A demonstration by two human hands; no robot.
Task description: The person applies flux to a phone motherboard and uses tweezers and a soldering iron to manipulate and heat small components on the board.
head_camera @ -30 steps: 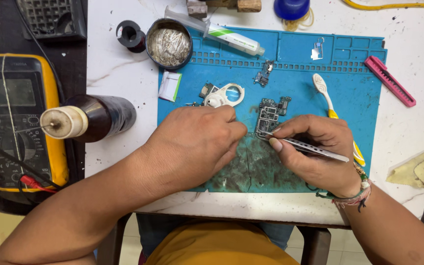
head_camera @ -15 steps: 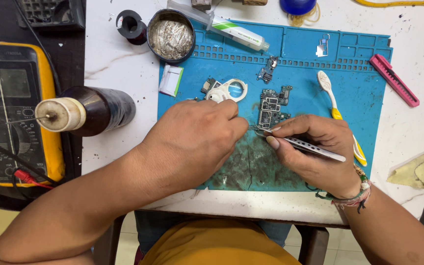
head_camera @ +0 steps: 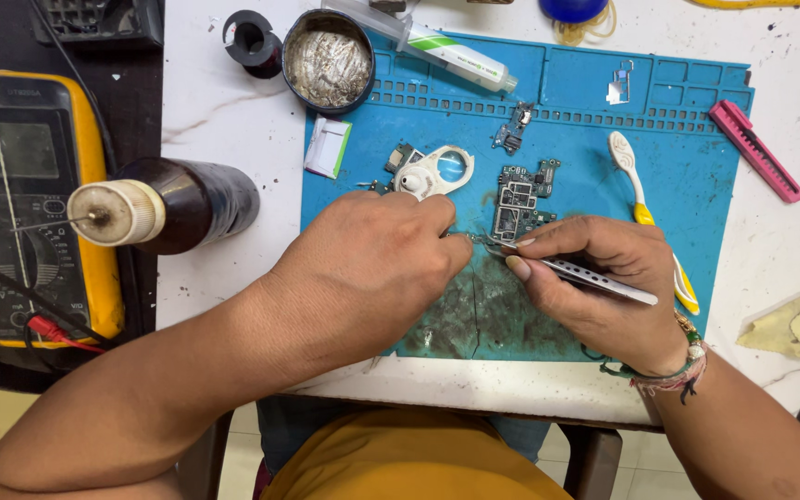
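White marble-look surface (head_camera: 224,120), cluttered, with a blue mat (head_camera: 678,102) laid across its middle and a yellow meter (head_camera: 11,213) at the left edge. Left hand (head_camera: 372,264) rests curled on the mat near the front edge, fingers drawn together on something too small to make out. Right hand (head_camera: 604,278) is clamped on metal tweezers (head_camera: 571,270) whose tips point left, meeting the left fingertips just below a small circuit board (head_camera: 518,204). That board lies bare on the mat's middle, loose parts scattered beside it: a white ring piece (head_camera: 432,171), a smaller board (head_camera: 514,130) nearer the back. By the look of it the work is mid-way — the board is stripped out and nothing is reassembled. A tin (head_camera: 329,60), a tube (head_camera: 456,51) and a toothbrush (head_camera: 641,204) wait around — also a brown bottle (head_camera: 168,208) at the mat's left.
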